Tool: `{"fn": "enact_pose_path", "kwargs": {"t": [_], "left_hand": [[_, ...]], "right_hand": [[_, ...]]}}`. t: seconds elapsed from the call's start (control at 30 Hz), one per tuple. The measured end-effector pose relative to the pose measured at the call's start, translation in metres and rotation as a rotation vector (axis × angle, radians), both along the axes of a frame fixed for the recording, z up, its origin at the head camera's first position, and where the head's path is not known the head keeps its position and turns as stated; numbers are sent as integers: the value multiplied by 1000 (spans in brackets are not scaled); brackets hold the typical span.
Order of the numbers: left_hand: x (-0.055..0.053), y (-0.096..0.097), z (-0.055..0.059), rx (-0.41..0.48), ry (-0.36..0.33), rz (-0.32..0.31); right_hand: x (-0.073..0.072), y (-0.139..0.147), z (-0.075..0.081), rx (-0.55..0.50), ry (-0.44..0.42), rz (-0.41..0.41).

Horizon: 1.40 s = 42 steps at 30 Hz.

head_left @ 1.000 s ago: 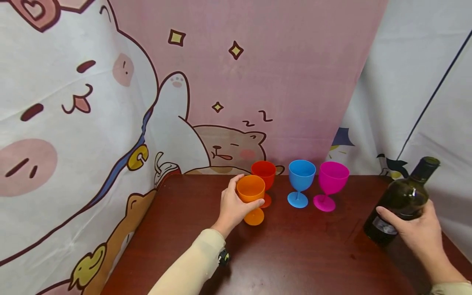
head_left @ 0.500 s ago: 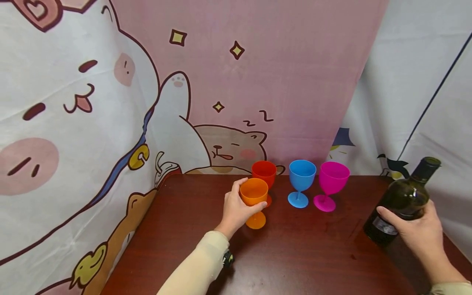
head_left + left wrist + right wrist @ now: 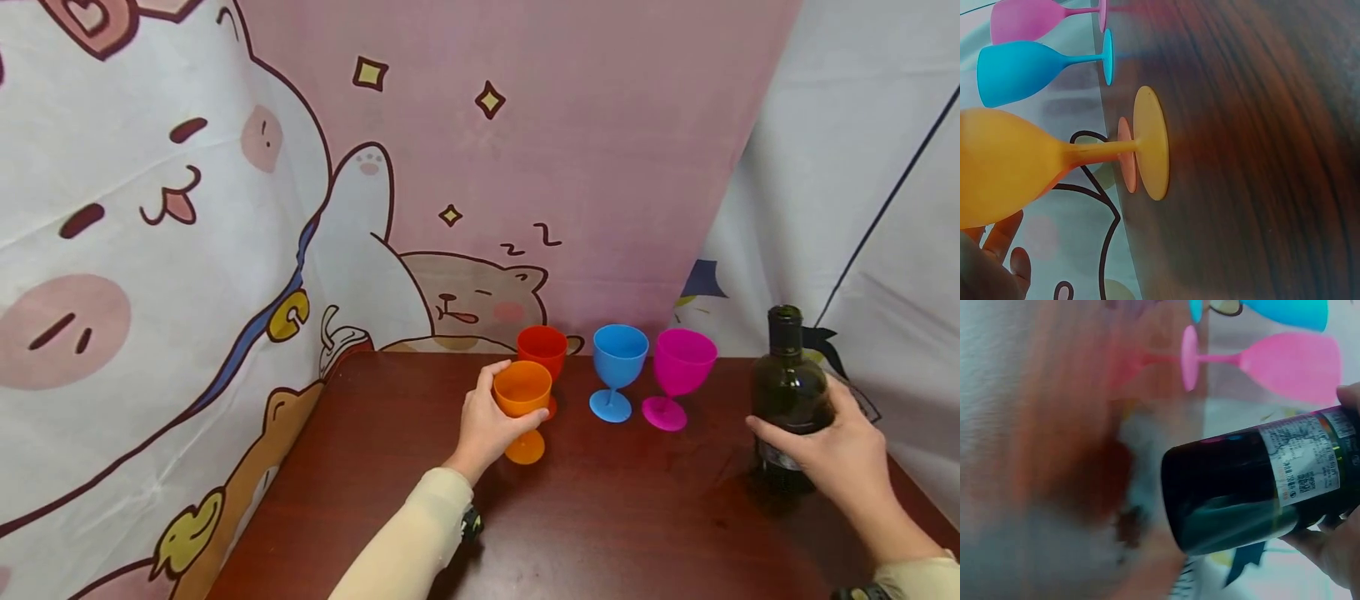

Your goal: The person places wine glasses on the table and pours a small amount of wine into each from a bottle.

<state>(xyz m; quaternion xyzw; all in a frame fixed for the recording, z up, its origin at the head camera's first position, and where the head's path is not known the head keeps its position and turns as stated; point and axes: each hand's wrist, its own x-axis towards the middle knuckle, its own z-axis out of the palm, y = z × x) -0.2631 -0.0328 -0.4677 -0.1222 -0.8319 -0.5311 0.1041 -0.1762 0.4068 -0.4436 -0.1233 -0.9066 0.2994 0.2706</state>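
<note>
Fingers of the left hand (image 3: 486, 429) curl round the bowl of an orange goblet (image 3: 522, 402), thumb across its near side; fingers of the right hand (image 3: 847, 450) wrap a dark bottle (image 3: 787, 387) around the body, below the neck. Head view: red goblet (image 3: 543, 350) just beyond the left fingers, partly hidden by the orange one. Blue goblet (image 3: 620, 354) and pink goblet (image 3: 684, 362) stand on the desk (image 3: 630, 525), between the two sets of fingers and farther out.

Left wrist view, turned sideways: fingertips at the bowl's side; stem (image 3: 1097, 152) and foot (image 3: 1151, 144) extend free below them. Cannot settle whether the foot touches the desk. Looks like thin plastic: likely light, fairly stiff, a bit slick. Bowl gives the best hold; hard squeezing might flex the rim.

Right wrist view: label (image 3: 1304, 465) just below the fingers, base apparently off the desk. Bottle seems glass, smooth, breakable, probably the heavier piece. Body grip suits it; neck alone would swing. Contents unclear.
</note>
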Motion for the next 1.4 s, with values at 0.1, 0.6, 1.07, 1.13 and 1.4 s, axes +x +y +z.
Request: {"fn": "enact_pose_path", "kwargs": {"t": [0.1,0.6,1.07,1.13,1.4], "left_hand": [[-1,1,1,8,3,-4],[-3,1,0,12,-4,-14],[-2,-1,3,13,-18,-18],[-2,-2,3,15,-20,-21],[-1,-2,5,21,-28,-25]], "right_hand": [[-4,-10,16,78,13,54],[-23,-76,79,456,10,303],[-31,-117,106,632,8,423],[-33,-121,107,644,0,436],[-36,-133,111,709,-36,477]]}}
